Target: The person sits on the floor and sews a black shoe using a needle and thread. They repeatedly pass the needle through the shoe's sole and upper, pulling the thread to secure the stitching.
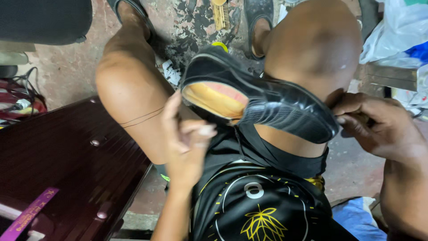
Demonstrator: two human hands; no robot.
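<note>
At mid-frame a black shoe [263, 105], light and probably bendy, is pinched at its right end by the right hand [379, 127], while the left hand [187, 138] curls beside its open mouth, grip unclear.

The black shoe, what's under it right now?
Under the black shoe lie the person's right thigh and black shorts. The left hand sits by its heel, the right hand at its toe. The thigh directly beneath is covered.
</note>
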